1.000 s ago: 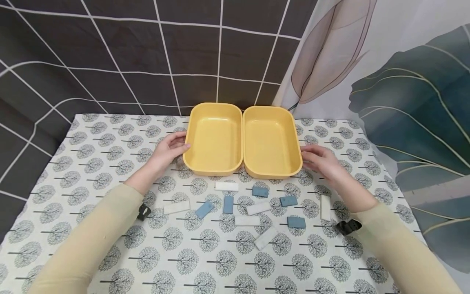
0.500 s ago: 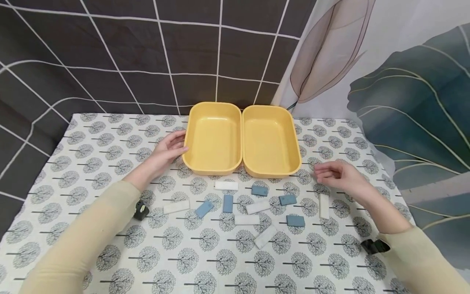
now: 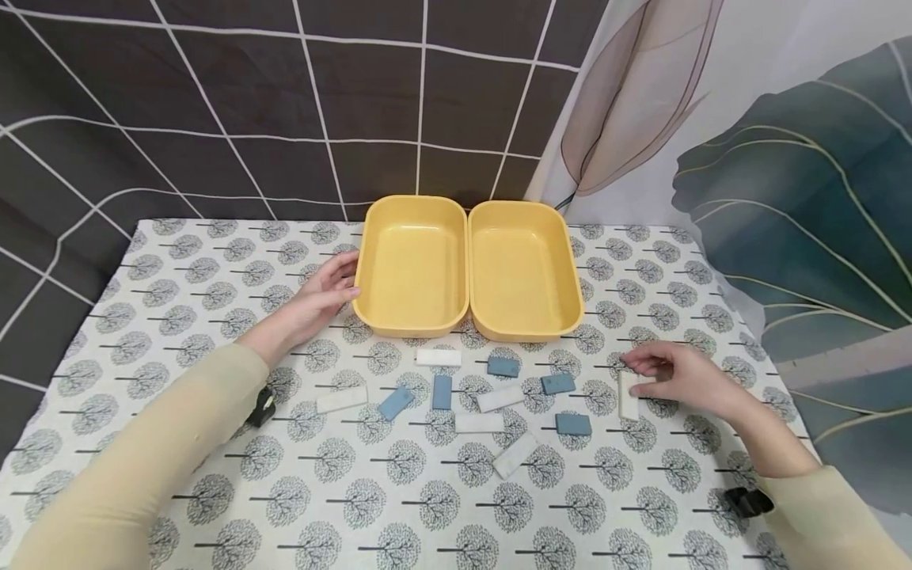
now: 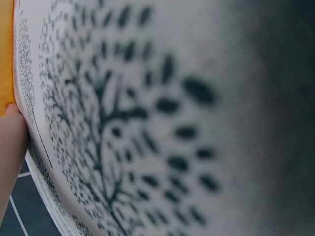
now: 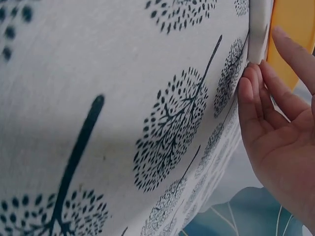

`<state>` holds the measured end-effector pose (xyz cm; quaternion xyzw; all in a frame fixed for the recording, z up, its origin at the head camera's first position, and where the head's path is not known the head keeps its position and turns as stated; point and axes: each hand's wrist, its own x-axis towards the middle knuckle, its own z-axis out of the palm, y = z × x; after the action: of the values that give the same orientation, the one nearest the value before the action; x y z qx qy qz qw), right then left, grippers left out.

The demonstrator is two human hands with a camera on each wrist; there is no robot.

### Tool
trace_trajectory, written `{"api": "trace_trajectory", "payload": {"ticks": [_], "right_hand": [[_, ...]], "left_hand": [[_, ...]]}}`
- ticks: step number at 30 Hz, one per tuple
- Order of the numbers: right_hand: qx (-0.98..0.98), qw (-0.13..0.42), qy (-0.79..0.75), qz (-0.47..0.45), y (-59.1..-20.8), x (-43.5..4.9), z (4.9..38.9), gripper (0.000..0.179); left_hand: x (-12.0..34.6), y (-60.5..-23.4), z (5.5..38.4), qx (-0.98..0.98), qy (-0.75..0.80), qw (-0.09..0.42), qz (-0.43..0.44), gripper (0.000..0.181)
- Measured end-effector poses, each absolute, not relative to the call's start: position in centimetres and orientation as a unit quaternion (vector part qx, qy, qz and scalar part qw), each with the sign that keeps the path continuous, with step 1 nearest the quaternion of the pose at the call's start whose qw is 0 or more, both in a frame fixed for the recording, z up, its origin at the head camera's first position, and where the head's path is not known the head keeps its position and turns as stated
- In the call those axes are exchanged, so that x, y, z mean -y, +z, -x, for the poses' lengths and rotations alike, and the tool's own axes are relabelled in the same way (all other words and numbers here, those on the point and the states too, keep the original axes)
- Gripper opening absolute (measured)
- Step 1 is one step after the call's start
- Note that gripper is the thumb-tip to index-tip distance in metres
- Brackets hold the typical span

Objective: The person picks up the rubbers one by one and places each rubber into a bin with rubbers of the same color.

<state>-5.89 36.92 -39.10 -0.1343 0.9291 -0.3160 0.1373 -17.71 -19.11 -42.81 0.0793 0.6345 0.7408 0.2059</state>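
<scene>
My left hand (image 3: 318,299) is beside the left yellow bin (image 3: 362,305), fingers along its outer side wall and thumb tip right at the rim. In the left wrist view the thumb (image 4: 11,132) overlaps the yellow side. My right hand (image 3: 684,378) is at a white block (image 3: 628,402) lying on the cloth at the right. Its fingertips reach the block's far end and the thumb lies close along the near side; in the right wrist view the fingers (image 5: 253,83) are gently bent at the end of that white block (image 5: 258,32).
A second yellow bin (image 3: 579,309) stands against the first. Blue blocks (image 3: 442,393) and white blocks (image 3: 480,423) lie scattered in front on the tree-print cloth (image 3: 321,507). A dark tiled backdrop (image 3: 370,87) rises behind the bins.
My right hand has left the right bin's side and come down toward me to the white block at the right. The left hand stays at the left bin; its thumb has slid slightly outward.
</scene>
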Motion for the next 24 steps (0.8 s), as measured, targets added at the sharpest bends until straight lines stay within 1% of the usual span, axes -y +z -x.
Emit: {"api": "trace_trajectory", "payload": {"ticks": [8,14,18,24], "right_hand": [[-0.937,0.078,-0.276,0.201,-39.68,-37.09,5.47,0.046],[-0.935,0.066,-0.273,0.217,-39.65,-37.03,5.33,0.042],[-0.933,0.083,-0.283,0.208,-39.55,-36.90,5.34,0.040],[-0.922,0.144,-0.320,0.164,-39.46,-36.80,5.59,0.039]], "left_hand": [[19.24,-42.78,17.66,-0.634,0.742,0.206,-0.077,0.075],[19.13,-42.91,17.71,-0.630,0.745,0.206,-0.080,0.076],[19.10,-43.02,17.72,-0.629,0.745,0.208,-0.081,0.076],[19.19,-43.10,17.78,-0.628,0.746,0.208,-0.081,0.075]]}}
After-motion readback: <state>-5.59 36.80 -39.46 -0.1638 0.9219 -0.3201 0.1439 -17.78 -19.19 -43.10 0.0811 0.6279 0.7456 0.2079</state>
